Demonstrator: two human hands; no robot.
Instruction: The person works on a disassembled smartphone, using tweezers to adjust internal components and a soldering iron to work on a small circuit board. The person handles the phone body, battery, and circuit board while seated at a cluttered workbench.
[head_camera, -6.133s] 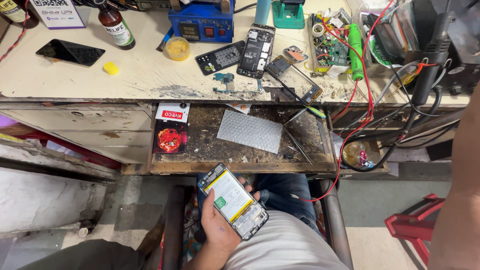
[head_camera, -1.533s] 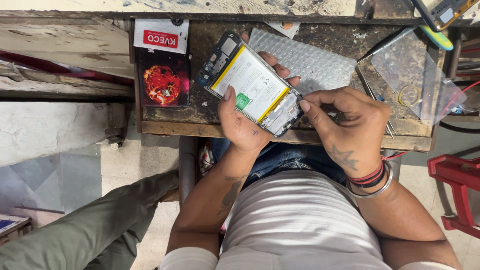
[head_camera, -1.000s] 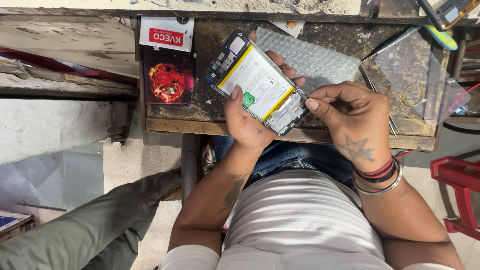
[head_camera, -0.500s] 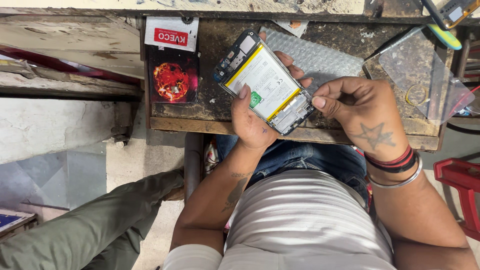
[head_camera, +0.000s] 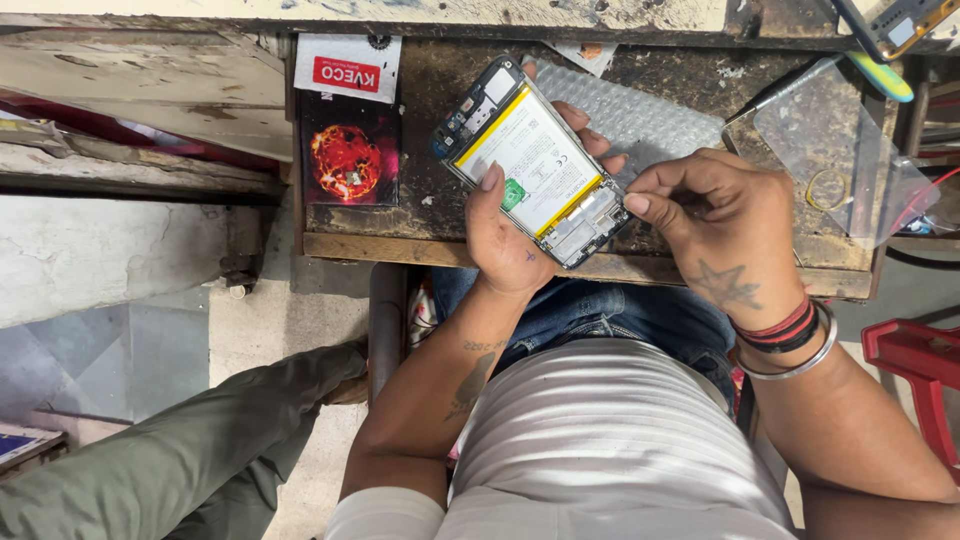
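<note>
A worn, stained wooden pull-out shelf (head_camera: 440, 215) juts from under a scuffed workbench, seen from above by a seated person in a pale striped shirt and blue jeans. The left hand (head_camera: 505, 245) is clamped around an opened smartphone with its back cover removed (head_camera: 530, 160), thumb pressed on the face of its white battery and fingers wrapped behind the far edge; the phone is tilted, held just above the shelf's front part, its bare circuit board at the upper left end. The right hand (head_camera: 715, 215), wearing red and black thread bands and a metal bangle at the wrist, has thumb and forefinger pinched together at the phone's lower right corner; whether something tiny sits between them cannot be told. Behind the phone lies a sheet of clear bubble wrap (head_camera: 650, 115). To the left on the shelf stands a dark box with a fiery red ball picture and a red and white label (head_camera: 348, 130). A clear plastic bag (head_camera: 850, 165) lies at the right. An olive-green trouser leg (head_camera: 170, 450) crosses the floor below.
</note>
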